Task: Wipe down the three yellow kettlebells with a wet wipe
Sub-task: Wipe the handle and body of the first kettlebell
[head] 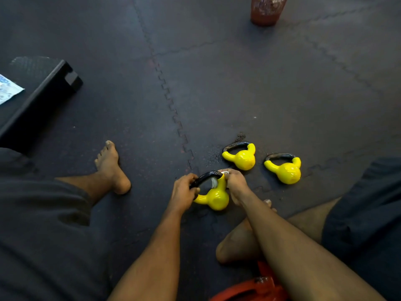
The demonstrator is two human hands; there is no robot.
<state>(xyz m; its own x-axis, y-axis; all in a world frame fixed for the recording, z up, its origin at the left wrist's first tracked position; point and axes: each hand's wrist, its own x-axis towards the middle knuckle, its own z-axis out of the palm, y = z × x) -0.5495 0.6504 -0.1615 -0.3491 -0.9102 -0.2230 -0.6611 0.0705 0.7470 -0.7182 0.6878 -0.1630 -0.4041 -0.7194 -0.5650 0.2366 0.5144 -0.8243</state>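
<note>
Head view. Three yellow kettlebells on the floor mat [238, 83]: near kettlebell [214, 198], second kettlebell [243, 158], third kettlebell [286, 172]. Left hand [183, 193] curled round the near one's black handle [204, 178]; right hand [235, 184] clenched on the one wet wipe [214, 182], pressed at that handle's right end.

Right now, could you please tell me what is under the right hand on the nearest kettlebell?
A white wet wipe peeks out beneath the right hand, against the handle of the kettlebell. The hand covers the rest of it.
</note>
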